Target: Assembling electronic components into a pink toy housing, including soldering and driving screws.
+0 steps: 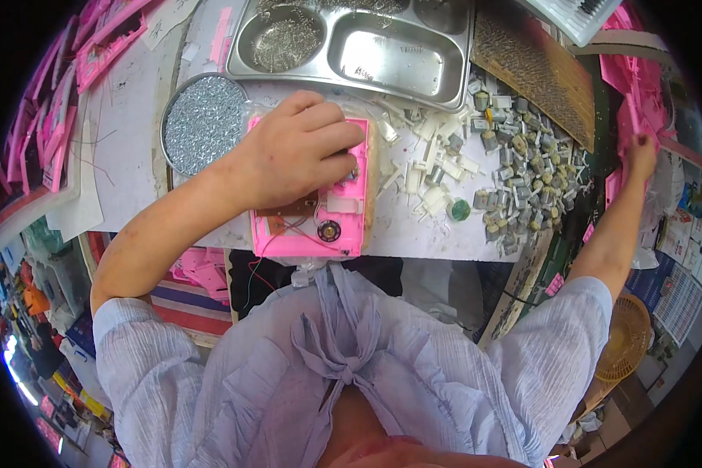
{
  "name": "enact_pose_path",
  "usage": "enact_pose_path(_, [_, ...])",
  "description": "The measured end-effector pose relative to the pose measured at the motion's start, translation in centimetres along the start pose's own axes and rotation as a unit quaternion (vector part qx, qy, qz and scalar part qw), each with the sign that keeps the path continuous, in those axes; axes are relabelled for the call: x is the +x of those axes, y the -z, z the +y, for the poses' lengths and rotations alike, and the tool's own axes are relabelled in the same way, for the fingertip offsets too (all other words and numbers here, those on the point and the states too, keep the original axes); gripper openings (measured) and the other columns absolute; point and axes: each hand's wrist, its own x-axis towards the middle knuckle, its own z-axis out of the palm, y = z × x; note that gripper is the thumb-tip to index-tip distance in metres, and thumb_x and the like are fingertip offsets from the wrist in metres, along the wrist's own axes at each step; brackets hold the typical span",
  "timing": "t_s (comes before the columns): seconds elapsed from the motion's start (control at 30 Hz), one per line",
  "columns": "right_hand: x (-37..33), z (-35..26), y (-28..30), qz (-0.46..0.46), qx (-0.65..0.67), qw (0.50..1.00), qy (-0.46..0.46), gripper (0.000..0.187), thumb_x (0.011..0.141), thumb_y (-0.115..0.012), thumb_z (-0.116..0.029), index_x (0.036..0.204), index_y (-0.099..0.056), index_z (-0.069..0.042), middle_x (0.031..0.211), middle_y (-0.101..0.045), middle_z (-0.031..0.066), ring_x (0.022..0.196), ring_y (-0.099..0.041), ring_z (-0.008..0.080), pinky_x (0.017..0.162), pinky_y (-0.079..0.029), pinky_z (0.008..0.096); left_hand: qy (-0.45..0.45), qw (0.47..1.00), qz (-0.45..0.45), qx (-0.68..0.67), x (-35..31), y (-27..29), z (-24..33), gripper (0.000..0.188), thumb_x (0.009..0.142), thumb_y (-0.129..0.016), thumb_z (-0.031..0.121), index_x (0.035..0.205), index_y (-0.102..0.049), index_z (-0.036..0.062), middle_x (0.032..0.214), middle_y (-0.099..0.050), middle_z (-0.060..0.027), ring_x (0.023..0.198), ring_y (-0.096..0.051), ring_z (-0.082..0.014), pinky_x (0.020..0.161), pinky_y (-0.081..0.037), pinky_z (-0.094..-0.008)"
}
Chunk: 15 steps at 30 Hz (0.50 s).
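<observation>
A pink plastic casing (352, 243) lies on the table in front of me, with thin wires, a small round black part (329, 230) and a brown board (288, 209) inside. My left hand (308, 148) rests over its upper part, fingers curled down and closed; whatever they pinch is hidden beneath them. Far out to the right, my right hand (642, 156) is closed at a heap of pink plastic parts (639, 86) and appears to grip one pink piece.
A round dish of small silver screws (203, 125) stands left of the casing. Behind is a metal compartment tray (398, 58) with small parts. Small motors (522, 171) and white plastic pieces (433, 175) are heaped at the right. Pink casings (54, 148) are stacked far left.
</observation>
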Motion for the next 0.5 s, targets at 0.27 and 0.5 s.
enact_pose_path(0.27, [1.7, -1.7, 19.9, 0.243, 0.041, 0.969, -0.035, 0.042, 0.084, -0.070, -0.048, 0.116, -0.075, -0.021, 0.108, -0.077, 0.0058, 0.104, -0.072, 0.0274, 0.091, -0.054, 0.0394, -0.001, 0.999, 0.036, 0.010, -0.2, 0.9, 0.6, 0.022, 0.077, -0.071, 0.017, 0.097, -0.072, 0.0098, 0.116, -0.065, -0.0060, 0.102, -0.061, -0.0242, 0.090, -0.048, -0.0381])
enact_pose_path(0.5, [-25.6, -30.8, 38.2, -0.045, 0.535, 0.812, 0.231, 0.027, 0.091, -0.068, -0.001, 0.117, -0.069, 0.003, 0.105, -0.072, 0.0104, 0.101, -0.069, 0.0212, 0.090, -0.054, 0.0318, 0.194, 0.949, 0.197, -0.152, -0.9, 7.6, 2.7, 0.060, 0.078, -0.078, 0.011, 0.136, -0.063, 0.0079, 0.137, -0.058, -0.0130, 0.114, -0.060, -0.0244, 0.095, -0.049, -0.0351])
